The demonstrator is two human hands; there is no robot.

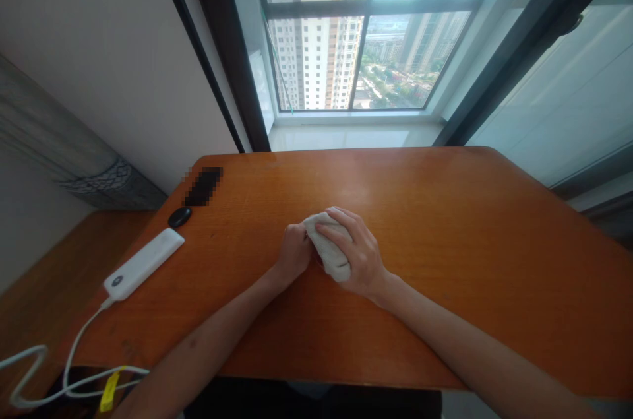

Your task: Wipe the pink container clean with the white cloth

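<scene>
A folded whitish cloth (332,246) is in my right hand (364,254), the fingers bent over its top. My left hand (295,251) is closed right beside it, at the cloth's left edge. Between the two hands, partly under the cloth, a small dark reddish edge shows; the cloth and fingers hide the rest, so its kind cannot be made out. Both hands are over the middle of the wooden table (445,241), toward its near side.
At the table's left lie a white power strip (143,264) with a white cable (74,353), a black oval object (179,216) and a pixelated dark rectangle (204,186). A yellow tag (109,391) hangs on the cable. Behind the table is a window (366,63); a curtain (74,135) hangs left.
</scene>
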